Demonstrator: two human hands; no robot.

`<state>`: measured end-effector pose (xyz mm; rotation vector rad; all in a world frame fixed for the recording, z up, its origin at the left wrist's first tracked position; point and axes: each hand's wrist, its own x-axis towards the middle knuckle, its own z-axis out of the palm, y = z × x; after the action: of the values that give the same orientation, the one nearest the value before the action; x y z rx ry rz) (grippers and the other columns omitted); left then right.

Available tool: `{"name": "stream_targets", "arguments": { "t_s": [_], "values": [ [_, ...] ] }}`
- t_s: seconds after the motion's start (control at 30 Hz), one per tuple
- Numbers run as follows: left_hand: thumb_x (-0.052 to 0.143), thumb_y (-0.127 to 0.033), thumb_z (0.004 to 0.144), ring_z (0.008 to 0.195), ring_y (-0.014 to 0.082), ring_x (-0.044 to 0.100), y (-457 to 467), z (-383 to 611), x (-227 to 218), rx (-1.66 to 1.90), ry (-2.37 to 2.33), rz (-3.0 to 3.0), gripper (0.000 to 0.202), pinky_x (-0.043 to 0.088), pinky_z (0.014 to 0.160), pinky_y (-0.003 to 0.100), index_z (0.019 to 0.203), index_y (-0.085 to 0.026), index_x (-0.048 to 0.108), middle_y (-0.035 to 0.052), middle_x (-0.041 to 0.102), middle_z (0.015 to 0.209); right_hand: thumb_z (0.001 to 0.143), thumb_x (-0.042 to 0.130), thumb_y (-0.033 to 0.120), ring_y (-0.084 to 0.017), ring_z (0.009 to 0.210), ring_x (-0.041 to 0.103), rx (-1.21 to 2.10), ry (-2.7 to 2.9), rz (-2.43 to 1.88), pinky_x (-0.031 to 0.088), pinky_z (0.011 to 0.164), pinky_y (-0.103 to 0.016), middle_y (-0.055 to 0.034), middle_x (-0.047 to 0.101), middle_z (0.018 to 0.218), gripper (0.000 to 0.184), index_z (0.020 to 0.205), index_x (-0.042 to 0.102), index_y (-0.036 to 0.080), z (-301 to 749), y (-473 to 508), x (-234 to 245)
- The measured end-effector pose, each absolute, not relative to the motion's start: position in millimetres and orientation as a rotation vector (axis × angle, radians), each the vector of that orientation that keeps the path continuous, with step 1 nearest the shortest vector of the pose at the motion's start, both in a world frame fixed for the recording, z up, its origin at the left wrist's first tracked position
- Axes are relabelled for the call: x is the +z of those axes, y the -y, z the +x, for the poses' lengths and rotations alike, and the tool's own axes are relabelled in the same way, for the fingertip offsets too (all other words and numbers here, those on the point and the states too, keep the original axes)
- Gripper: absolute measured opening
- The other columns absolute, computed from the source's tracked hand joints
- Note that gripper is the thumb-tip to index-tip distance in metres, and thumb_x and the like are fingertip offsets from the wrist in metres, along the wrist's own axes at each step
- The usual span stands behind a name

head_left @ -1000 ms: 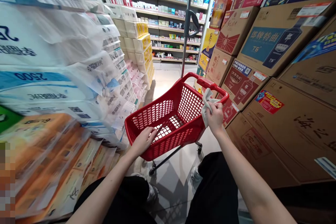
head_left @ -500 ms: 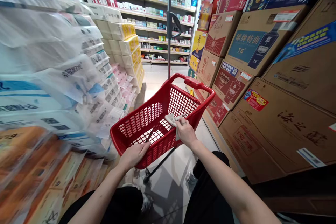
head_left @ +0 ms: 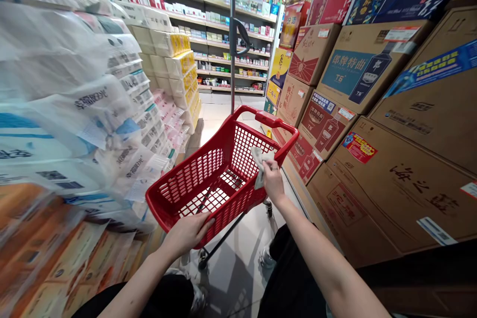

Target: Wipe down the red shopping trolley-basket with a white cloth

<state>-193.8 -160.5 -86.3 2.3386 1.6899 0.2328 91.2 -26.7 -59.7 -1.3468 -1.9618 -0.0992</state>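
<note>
A red plastic shopping cart (head_left: pixel 223 161) with a perforated basket stands on the tiles in front of me, its handle at the far right. My left hand (head_left: pixel 189 232) grips the near rim of the basket, thumb outside and fingers over the edge. Bunched in my right hand (head_left: pixel 272 177) is a pale grey cloth (head_left: pixel 259 161), pressed over the near rim closer to the handle. Part of the cloth hangs down the basket's side. The tips of my left fingers are hidden by the rim.
Plastic-wrapped tissue packs (head_left: pixel 67 129) are stacked high on the left. Cardboard liquor cartons (head_left: pixel 372 169) form a wall on the right. Shelves of small goods (head_left: pixel 223 30) stand at the back. A grey pole (head_left: pixel 233 84) rises behind the cart, above its handle end.
My right hand has slid with the cloth along the rim toward the handle. The cart appears slightly further left and lower in view; my left hand stays on its rim.
</note>
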Motion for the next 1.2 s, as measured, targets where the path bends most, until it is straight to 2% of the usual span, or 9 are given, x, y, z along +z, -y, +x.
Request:
{"name": "stream_targets", "arguments": {
  "t_s": [0.13, 0.27, 0.37, 0.67, 0.8, 0.97, 1.1, 1.2],
  "values": [
    [0.024, -0.045, 0.094, 0.083, 0.0192, 0.062, 159.3, -192.8, -84.9, 0.244, -1.672, 2.348, 0.039, 0.039, 0.069, 0.027, 0.091, -0.022, 0.055, 0.0037, 0.065, 0.086, 0.089, 0.037, 0.015, -0.018, 0.104, 0.052, 0.110, 1.890, -1.182, 0.044, 0.091, -0.029, -0.0102, 0.049, 0.115, 0.039, 0.123, 0.056, 0.019, 80.5, 43.5, -78.2],
    [0.025, -0.045, 0.094, 0.082, 0.0199, 0.062, 158.8, -191.5, -84.2, 0.240, -1.687, 2.355, 0.038, 0.038, 0.067, 0.028, 0.092, -0.022, 0.055, 0.0038, 0.065, 0.087, 0.087, 0.039, 0.018, -0.019, 0.093, 0.055, 0.133, 1.450, -1.405, 0.045, 0.086, -0.030, -0.0109, 0.051, 0.103, 0.033, 0.111, 0.061, 0.015, 106.4, 26.1, -73.3],
    [0.025, -0.045, 0.094, 0.081, 0.0199, 0.062, 157.9, -190.4, -85.1, 0.241, -1.700, 2.354, 0.038, 0.038, 0.066, 0.028, 0.092, -0.022, 0.055, 0.0036, 0.066, 0.086, 0.085, 0.040, 0.020, -0.019, 0.089, 0.055, 0.098, 1.273, -1.547, 0.043, 0.086, -0.031, -0.0113, 0.050, 0.100, 0.035, 0.113, 0.060, 0.013, 125.6, 4.9, -65.9],
    [0.024, -0.044, 0.094, 0.082, 0.0194, 0.062, 152.1, -188.3, -89.8, 0.228, -1.676, 2.371, 0.038, 0.037, 0.066, 0.027, 0.098, -0.022, 0.056, 0.0042, 0.066, 0.088, 0.082, 0.041, 0.016, -0.016, 0.088, 0.054, 0.189, 1.675, -1.502, 0.043, 0.081, -0.025, -0.0073, 0.048, 0.106, 0.027, 0.096, 0.063, 0.019, 90.2, 21.4, -82.4],
    [0.023, -0.045, 0.094, 0.082, 0.0191, 0.062, 149.7, -185.1, -87.6, 0.231, -1.672, 2.367, 0.040, 0.038, 0.066, 0.026, 0.095, -0.022, 0.056, 0.0047, 0.065, 0.088, 0.083, 0.043, 0.016, -0.015, 0.089, 0.055, 0.154, 1.938, -1.477, 0.043, 0.079, -0.024, -0.0061, 0.047, 0.113, 0.025, 0.100, 0.061, 0.022, 77.7, 44.2, -92.8],
    [0.025, -0.041, 0.093, 0.081, 0.0182, 0.062, 152.0, -179.8, -81.4, 0.261, -1.666, 2.319, 0.037, 0.040, 0.068, 0.026, 0.091, -0.021, 0.057, 0.0049, 0.065, 0.085, 0.085, 0.040, 0.015, -0.018, 0.089, 0.056, 0.053, 1.894, -1.754, 0.044, 0.072, -0.027, -0.0127, 0.041, 0.127, 0.032, 0.113, 0.054, 0.019, 85.5, 22.1, -74.2],
    [0.028, -0.039, 0.092, 0.080, 0.0187, 0.062, 154.2, -175.4, -78.4, 0.299, -1.663, 2.288, 0.034, 0.042, 0.069, 0.026, 0.091, -0.023, 0.058, 0.0047, 0.065, 0.084, 0.085, 0.040, 0.015, -0.020, 0.090, 0.057, -0.014, 1.857, -1.784, 0.043, 0.073, -0.029, -0.0133, 0.044, 0.125, 0.031, 0.112, 0.054, 0.018, 99.7, -1.0, -59.4],
    [0.029, -0.039, 0.092, 0.081, 0.0195, 0.062, 151.9, -173.6, -79.4, 0.294, -1.671, 2.284, 0.033, 0.042, 0.070, 0.027, 0.088, -0.023, 0.057, 0.0050, 0.065, 0.084, 0.084, 0.042, 0.016, -0.019, 0.086, 0.057, -0.014, 1.888, -1.741, 0.044, 0.071, -0.028, -0.0117, 0.047, 0.120, 0.026, 0.105, 0.057, 0.019, 98.2, 3.4, -63.2]
  ]
}}
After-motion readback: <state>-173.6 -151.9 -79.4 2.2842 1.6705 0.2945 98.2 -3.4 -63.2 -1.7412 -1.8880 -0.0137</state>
